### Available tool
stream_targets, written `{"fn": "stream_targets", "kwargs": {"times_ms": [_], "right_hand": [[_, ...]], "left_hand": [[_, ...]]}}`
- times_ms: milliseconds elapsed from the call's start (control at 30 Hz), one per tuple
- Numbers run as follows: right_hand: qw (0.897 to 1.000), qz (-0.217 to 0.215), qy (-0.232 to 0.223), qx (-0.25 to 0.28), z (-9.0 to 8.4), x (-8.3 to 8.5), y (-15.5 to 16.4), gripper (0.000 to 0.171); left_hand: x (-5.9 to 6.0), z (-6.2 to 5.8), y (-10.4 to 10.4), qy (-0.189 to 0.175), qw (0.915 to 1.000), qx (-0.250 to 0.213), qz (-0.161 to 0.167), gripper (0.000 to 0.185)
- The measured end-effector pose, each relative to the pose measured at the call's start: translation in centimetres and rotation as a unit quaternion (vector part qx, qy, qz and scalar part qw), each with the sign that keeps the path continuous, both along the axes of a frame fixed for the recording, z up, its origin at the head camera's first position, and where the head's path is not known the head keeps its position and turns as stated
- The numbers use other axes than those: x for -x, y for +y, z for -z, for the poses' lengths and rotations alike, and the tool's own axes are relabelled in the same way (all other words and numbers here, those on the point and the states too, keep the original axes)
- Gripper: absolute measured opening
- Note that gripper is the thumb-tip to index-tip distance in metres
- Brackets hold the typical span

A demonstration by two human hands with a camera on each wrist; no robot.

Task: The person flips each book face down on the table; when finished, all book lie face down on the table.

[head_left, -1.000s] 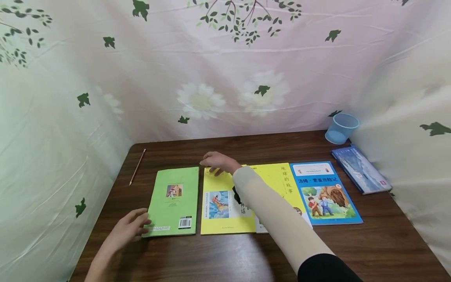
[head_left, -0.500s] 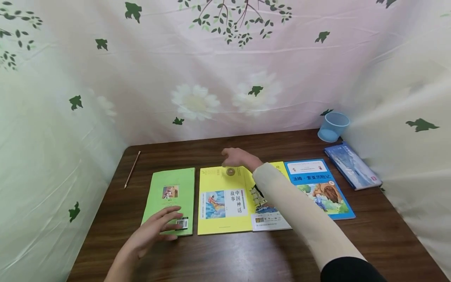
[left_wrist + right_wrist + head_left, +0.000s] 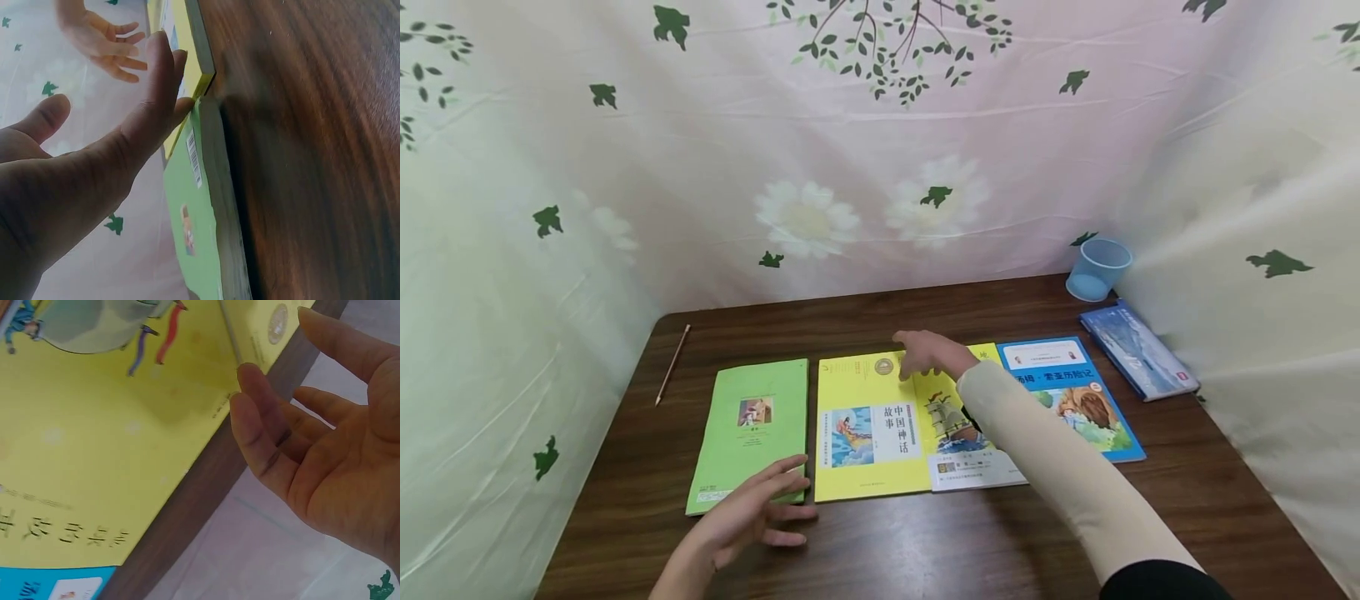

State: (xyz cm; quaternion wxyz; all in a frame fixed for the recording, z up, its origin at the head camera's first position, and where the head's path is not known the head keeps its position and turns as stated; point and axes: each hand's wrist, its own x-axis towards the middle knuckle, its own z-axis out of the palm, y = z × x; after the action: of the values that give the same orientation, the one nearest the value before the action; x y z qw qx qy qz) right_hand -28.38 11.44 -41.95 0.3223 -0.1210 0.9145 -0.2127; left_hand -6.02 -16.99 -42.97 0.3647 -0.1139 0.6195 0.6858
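Since the earlier frames the right hand (image 3: 928, 354) has travelled from the far edge of the left yellow book (image 3: 868, 425) toward the second yellow book (image 3: 958, 417) at centre frame, where it now hovers with fingers relaxed and spread, gripping nothing. The left hand (image 3: 752, 512) has slid from the green book's left side to its lower right corner, lower centre of the frame; its fingers are straight and wide, tips resting near the barcode. The green book (image 3: 748, 429) has shifted slightly and now lies closer alongside the yellow one, suggesting the row is being squared up. All four are thin, flat, glossy paperbacks laid edge to edge, ending in the blue book (image 3: 1075, 392), on a dark, smooth, wood-grained tabletop (image 3: 887, 542).
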Motion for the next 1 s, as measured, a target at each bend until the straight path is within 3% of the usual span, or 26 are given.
{"fn": "stream_targets", "kwargs": {"times_ms": [600,1000], "right_hand": [[0.998,0.04,0.012,0.039,2.9,-0.6,0.5,0.086],[0.998,0.011,0.042,0.047,4.0,-0.2,0.8,0.084]], "left_hand": [[-0.8,0.8,0.7,-0.025,0.999,-0.036,-0.003,0.077],[-1.2,0.8,1.1,-0.031,0.9989,-0.034,-0.003,0.073]]}}
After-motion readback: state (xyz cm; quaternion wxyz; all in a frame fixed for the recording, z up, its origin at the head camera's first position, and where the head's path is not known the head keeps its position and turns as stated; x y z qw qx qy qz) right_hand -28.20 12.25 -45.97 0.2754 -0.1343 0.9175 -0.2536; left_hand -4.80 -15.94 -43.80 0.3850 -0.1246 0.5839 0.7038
